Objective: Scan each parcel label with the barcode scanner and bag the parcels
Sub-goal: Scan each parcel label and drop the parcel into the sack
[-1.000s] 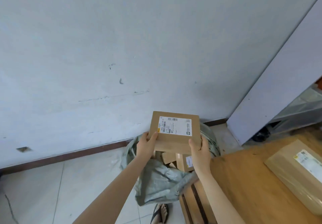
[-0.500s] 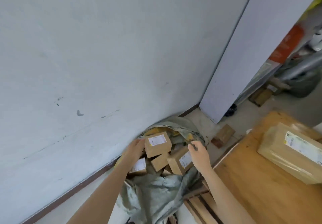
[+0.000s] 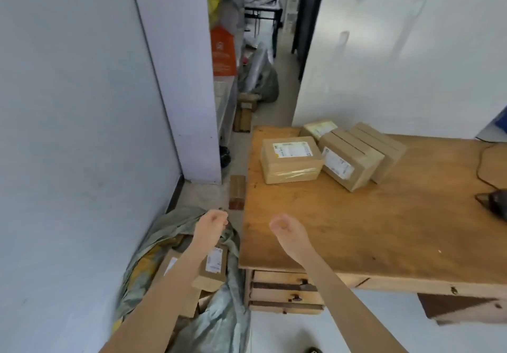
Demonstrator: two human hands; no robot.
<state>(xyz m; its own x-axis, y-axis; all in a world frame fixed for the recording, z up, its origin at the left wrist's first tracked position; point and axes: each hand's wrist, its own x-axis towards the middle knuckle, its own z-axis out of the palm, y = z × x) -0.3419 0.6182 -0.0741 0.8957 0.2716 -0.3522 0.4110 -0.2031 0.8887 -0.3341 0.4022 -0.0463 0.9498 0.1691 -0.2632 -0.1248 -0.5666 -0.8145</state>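
A grey-green sack lies open on the floor beside the table, with several labelled cardboard parcels inside. My left hand hovers over the sack, fingers loosely curled, holding nothing. My right hand hangs empty over the left part of the wooden table, fingers also loosely curled. At the table's back stand a taped parcel, a long box, another box behind it and a small parcel. A dark scanner with a cable lies at the right edge, partly cut off.
Drawers sit under the table's left end. A wood block lies on the floor between the table and a partition. Beyond it, a cluttered corridor holds an orange sign and bags. White walls close in on the left and right.
The parcel held in both hands went down into the sack. Both hands have come away empty, and the view has swung right to the table.
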